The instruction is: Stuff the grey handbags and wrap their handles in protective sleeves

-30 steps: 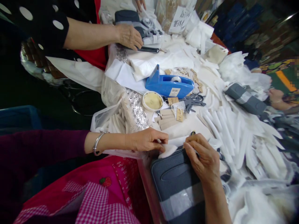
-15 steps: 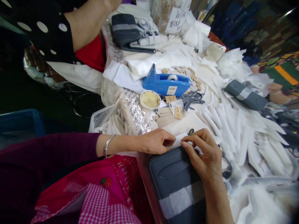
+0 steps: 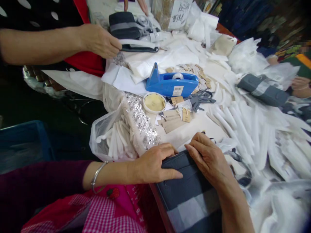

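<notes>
A dark grey leather bag [image 3: 191, 181] with a pale translucent wrap [image 3: 196, 207] round it stands upright at the table's front edge. My left hand [image 3: 155, 165] grips its upper left corner, thumb flat on the front panel and fingers behind the top edge. At the right end of that edge, my right hand [image 3: 206, 155] has its fingers closed over the rim. Its fingertips and whatever lies under them are partly hidden. Right behind the hands lie beige cards [image 3: 173, 119] and tan hang tags [image 3: 186, 115] with white strings.
A blue tape dispenser [image 3: 172, 85] and a round tub of yellowish paste [image 3: 155, 103] stand beyond. White padding strips [image 3: 243, 129] cover the right side. Another wrapped bag [image 3: 262, 89] lies there. A co-worker's hand [image 3: 97, 40] reaches in at upper left, near a dark bag [image 3: 123, 26].
My left hand has gone from the bag's top edge to gripping its corner, thumb now on the front. My right fingers have closed over the rim. A co-worker's hand has come lower, holding a white strip.
</notes>
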`<state>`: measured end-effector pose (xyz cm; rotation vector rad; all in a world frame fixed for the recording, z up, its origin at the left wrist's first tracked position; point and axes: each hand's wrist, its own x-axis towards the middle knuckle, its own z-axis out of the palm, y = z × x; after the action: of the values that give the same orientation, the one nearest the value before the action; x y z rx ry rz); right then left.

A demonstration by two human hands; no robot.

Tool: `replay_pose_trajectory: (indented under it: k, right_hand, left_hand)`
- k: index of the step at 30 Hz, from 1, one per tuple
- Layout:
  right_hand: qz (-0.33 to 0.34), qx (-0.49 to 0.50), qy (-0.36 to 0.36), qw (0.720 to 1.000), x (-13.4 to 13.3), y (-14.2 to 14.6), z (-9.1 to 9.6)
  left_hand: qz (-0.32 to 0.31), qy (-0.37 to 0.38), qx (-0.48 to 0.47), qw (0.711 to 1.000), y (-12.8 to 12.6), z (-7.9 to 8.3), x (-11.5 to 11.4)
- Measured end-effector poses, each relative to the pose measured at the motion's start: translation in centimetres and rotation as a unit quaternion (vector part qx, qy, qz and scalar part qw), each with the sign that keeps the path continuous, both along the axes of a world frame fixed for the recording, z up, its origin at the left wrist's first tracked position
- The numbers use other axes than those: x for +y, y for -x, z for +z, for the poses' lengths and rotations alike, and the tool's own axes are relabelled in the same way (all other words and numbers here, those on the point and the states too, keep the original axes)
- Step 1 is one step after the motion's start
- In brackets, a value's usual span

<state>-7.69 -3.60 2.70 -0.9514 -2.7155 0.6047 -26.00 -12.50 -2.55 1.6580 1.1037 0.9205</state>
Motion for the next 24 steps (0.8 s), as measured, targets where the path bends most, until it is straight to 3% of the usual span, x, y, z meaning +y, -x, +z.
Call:
replay_pose_trajectory:
  k: [6, 10, 13, 15, 17, 18, 20, 21, 23, 24]
  right_hand:
    - [0.022, -0.044, -0.062, 0.997, 0.5, 0.7, -0.8]
    - [0.029, -0.020, -0.064, 0.997, 0.7, 1.1, -1.2]
    - [-0.054, 0.094, -0.093, 0.990, 0.2, -0.1, 0.5]
    - [-0.219, 0.201, -0.175, 0.939, -1.5, -2.4, 2.2]
    - [-0.425, 0.274, -0.218, 0.835, -4.7, -5.9, 3.3]
    - [-0.517, 0.297, -0.195, 0.779, -6.7, -7.7, 3.3]
    - [-0.642, 0.334, -0.068, 0.686, -11.0, -11.0, 2.4]
    - [-0.674, 0.351, 0.021, 0.650, -13.1, -12.2, 1.6]
    - [-0.682, 0.368, 0.202, 0.599, -16.2, -13.4, -0.5]
    - [-0.668, 0.371, 0.268, 0.586, -17.1, -13.5, -1.5]
  left_hand:
    - [0.007, 0.015, 0.053, 0.998, -0.8, 0.4, 1.6]
    - [0.038, 0.018, 0.006, 0.999, -2.5, 0.1, 4.1]
    - [-0.001, 0.037, 0.021, 0.999, -3.3, -0.3, 5.0]
    - [-0.010, 0.052, 0.047, 0.998, -3.2, -0.4, 5.0]
    - [-0.006, 0.059, 0.057, 0.997, -2.9, -0.3, 4.8]
    - [-0.002, 0.057, 0.059, 0.997, -2.8, -0.2, 4.7]
    - [0.004, 0.052, 0.064, 0.997, -2.8, 0.1, 4.7]
    - [0.004, 0.053, 0.066, 0.996, -2.8, 0.3, 4.7]
    - [0.008, 0.058, 0.070, 0.996, -3.1, 0.7, 4.8]
    - [0.009, 0.063, 0.070, 0.996, -3.2, 0.9, 4.9]
